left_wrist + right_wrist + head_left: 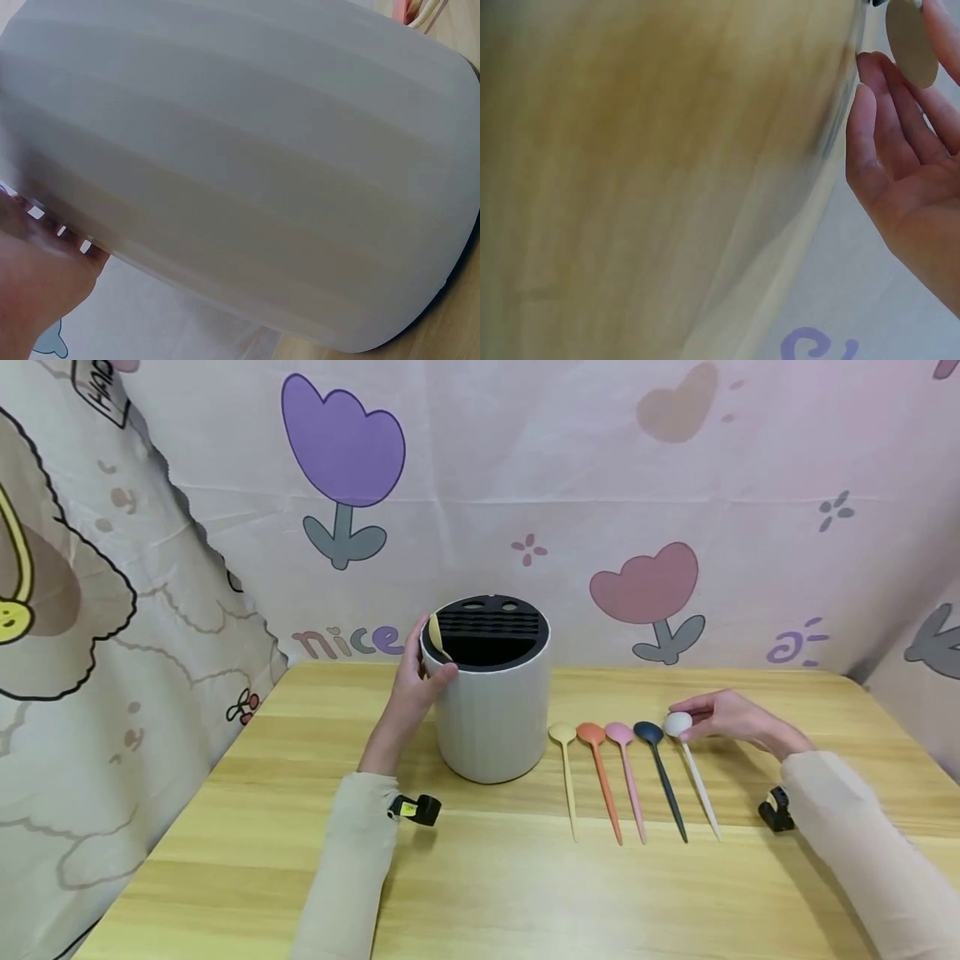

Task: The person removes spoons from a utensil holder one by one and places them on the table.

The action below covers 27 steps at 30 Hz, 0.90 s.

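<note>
A white ribbed utensil holder with a black slotted lid stands upright on the table. My left hand grips its left side near the rim, thumb at the front. In the left wrist view the holder's wall fills most of the picture. A pale yellow spoon head shows at the left of the lid's opening. My right hand pinches the white spoon by its bowl, the handle pointing toward me. In the right wrist view the bowl sits between thumb and fingers.
Left of the white spoon lie a dark blue spoon, a pink spoon, an orange spoon and a yellow spoon, side by side. A printed cloth hangs behind the wooden table.
</note>
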Available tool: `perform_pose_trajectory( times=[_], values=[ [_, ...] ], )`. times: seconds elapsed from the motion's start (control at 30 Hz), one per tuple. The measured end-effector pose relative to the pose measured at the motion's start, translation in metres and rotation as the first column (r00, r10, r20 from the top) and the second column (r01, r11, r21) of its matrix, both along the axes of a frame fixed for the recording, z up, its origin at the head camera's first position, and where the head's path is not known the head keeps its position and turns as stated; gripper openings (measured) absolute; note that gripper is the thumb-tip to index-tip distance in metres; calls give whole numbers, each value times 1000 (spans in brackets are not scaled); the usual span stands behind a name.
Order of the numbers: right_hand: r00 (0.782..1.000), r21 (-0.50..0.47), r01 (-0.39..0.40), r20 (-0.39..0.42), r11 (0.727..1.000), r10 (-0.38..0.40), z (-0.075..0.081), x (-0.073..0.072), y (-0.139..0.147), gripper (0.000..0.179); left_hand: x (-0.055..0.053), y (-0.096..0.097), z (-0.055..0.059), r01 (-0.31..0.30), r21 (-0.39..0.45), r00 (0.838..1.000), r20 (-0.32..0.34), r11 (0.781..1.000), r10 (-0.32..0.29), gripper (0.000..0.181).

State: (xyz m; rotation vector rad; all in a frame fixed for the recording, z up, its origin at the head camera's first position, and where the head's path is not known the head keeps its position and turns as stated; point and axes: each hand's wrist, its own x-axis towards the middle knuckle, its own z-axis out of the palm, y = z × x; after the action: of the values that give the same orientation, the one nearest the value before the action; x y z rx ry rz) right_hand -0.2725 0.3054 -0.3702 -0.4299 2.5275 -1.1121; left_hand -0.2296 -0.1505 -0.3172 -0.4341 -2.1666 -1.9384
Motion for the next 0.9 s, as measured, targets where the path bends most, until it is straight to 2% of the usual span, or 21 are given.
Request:
perform_pose_trajectory(
  times=[0.13,0.57,0.9],
  values=[
    [1000,-14,-5,1,1000,5,-2,1,-5,65,2,-3,-1,-8,-1,1000,-9,1000,8,132],
    [999,42,-38,-10,998,38,-4,1,-5,61,2,-3,-1,3,-12,1000,-13,1000,-3,131],
    [1000,14,-30,-9,999,30,-4,2,-3,70,2,-2,0,14,-12,1000,-14,1000,-14,130]
  ],
)
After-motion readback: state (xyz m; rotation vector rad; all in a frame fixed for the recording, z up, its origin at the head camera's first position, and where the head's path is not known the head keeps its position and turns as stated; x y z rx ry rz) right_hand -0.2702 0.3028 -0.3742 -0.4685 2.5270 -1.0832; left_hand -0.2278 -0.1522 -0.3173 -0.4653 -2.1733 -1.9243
